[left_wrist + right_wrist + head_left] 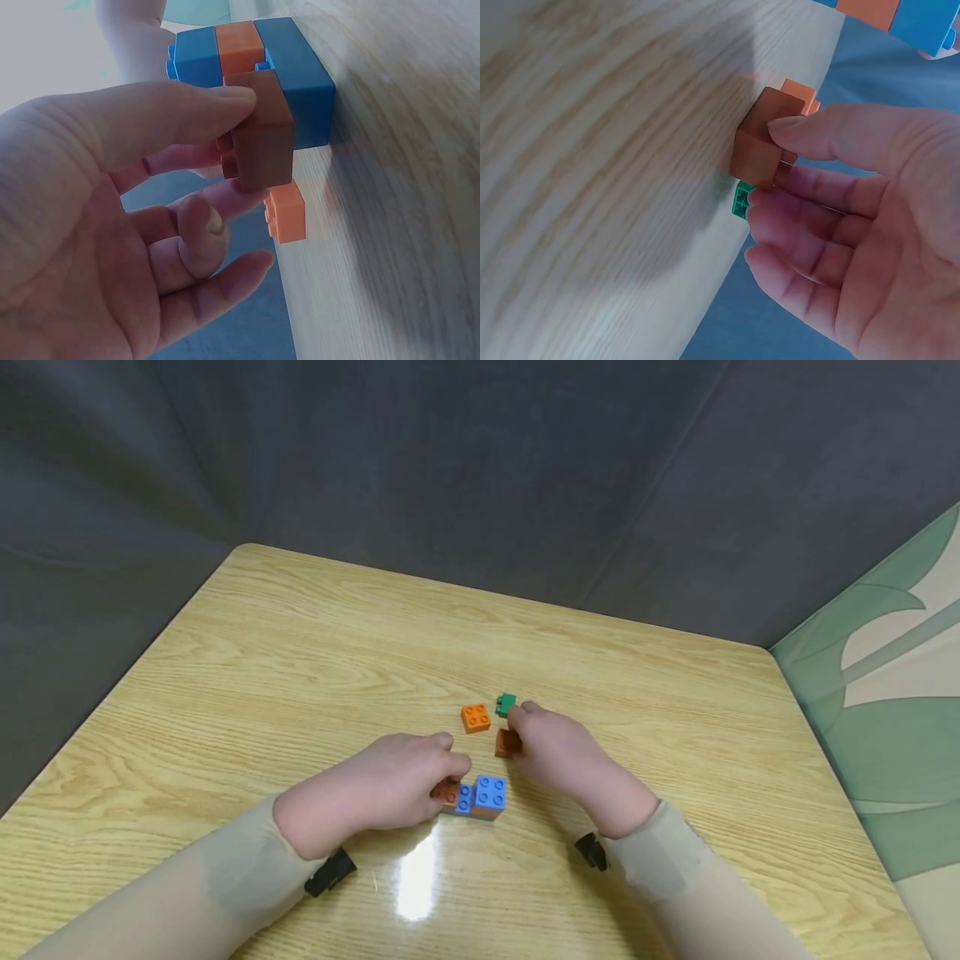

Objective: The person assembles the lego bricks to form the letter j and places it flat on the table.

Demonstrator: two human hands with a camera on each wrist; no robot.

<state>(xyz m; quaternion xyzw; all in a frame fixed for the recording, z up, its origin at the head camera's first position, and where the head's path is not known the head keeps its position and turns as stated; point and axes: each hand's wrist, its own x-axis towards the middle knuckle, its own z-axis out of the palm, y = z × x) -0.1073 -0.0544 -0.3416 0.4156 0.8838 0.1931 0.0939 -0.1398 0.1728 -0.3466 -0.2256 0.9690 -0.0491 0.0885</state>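
Note:
My left hand (401,777) pinches a brown toy brick (262,131) between thumb and fingers, at the left end of a small stack. That stack has a long blue brick (300,82) as its base, with an orange brick (240,46) on it and a blue brick (491,792) on top at the other end. Whether the brown brick is pressed fully onto the base I cannot tell. My right hand (558,752) grips a second brown brick (761,139) with thumb and fingers, at the table surface beyond the stack.
An orange brick (476,717) lies on the wooden table (337,643) just beyond the stack. Beside it, close to my right fingertips, is a small green brick (506,704). Dark cloth (450,468) hangs behind the table's far edge, and a leaf-patterned surface (892,710) borders the right side.

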